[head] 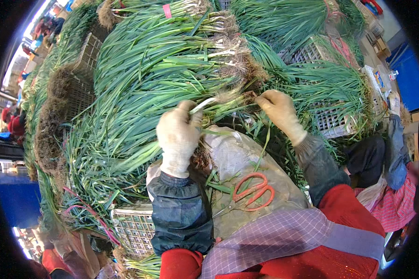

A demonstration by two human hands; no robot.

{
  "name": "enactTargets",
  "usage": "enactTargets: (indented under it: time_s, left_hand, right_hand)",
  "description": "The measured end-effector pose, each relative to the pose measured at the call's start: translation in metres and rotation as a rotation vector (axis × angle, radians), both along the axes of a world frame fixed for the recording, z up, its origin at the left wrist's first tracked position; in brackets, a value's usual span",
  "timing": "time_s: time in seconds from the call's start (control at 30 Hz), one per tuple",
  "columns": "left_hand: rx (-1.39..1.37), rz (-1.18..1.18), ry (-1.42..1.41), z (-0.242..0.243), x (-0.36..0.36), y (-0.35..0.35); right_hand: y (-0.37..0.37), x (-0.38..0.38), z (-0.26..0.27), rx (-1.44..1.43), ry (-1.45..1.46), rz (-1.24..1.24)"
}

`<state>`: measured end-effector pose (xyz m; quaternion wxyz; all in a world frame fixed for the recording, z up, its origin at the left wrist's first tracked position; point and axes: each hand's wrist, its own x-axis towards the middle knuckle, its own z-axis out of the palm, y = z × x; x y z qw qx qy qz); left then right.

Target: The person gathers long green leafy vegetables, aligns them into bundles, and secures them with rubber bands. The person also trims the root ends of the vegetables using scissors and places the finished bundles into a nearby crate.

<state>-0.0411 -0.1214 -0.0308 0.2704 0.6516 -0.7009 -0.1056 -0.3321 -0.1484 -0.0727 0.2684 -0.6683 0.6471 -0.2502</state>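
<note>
My left hand (pixel 179 134), in a cream knit work glove, grips a young green garlic plant whose white stem (pixel 203 105) sticks out past the thumb towards the right. Its leaves (pixel 139 158) trail out to the left. My right hand (pixel 277 110), gloved alike, has thumb and forefinger pinched at a brown plant scrap (pixel 250 96) beside the roots of the pile. Just beyond both hands lies a large heap of green garlic (pixel 160 73), leaves left and roots right. Red-handled scissors (pixel 254 193) rest on the grey, dirty cover (pixel 227 150) over my lap.
Plastic crates (pixel 134 225) (pixel 337 120) loaded with greens stand left and right. Root bundles (pixel 50 139) line the far left. Pink ties (pixel 90 209) hang at lower left. A co-worker's gloved hand (pixel 394 103) shows at the right, near a bottle (pixel 393 75).
</note>
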Motion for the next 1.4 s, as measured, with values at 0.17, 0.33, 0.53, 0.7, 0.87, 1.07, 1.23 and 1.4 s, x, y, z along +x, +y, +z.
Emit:
enactTargets:
  time_s: [0.17,0.33,0.53,0.7,0.87,1.07,1.23,1.4]
  left_hand:
    - [-0.023,0.139,0.468,-0.016,0.013,-0.010]
    - [-0.031,0.191,0.528,-0.015,0.010,-0.010]
    - [-0.403,-0.068,0.102,-0.002,-0.008,-0.012]
    - [0.130,-0.411,0.225,-0.020,-0.011,-0.010]
    - [0.142,-0.307,0.273,-0.016,-0.012,-0.012]
    - [0.070,-0.471,0.293,-0.033,-0.011,-0.009]
    - [-0.251,0.133,0.567,-0.045,0.006,-0.026]
    - [-0.499,0.364,0.742,-0.040,0.028,-0.026]
  right_hand:
    - [-0.044,0.002,-0.058,-0.247,0.438,0.111]
    - [-0.052,0.013,-0.045,-0.279,0.493,0.356]
    - [-0.022,0.028,0.023,-0.709,0.200,0.437]
    - [-0.019,0.041,0.044,-0.852,0.219,0.484]
    - [-0.038,-0.019,-0.007,-0.292,-0.343,-0.183]
    - [0.017,0.057,-0.007,0.140,-0.680,0.252]
    - [-0.022,0.040,-0.039,0.284,-1.377,0.134]
    - [-0.017,0.036,0.000,0.219,-1.149,0.133]
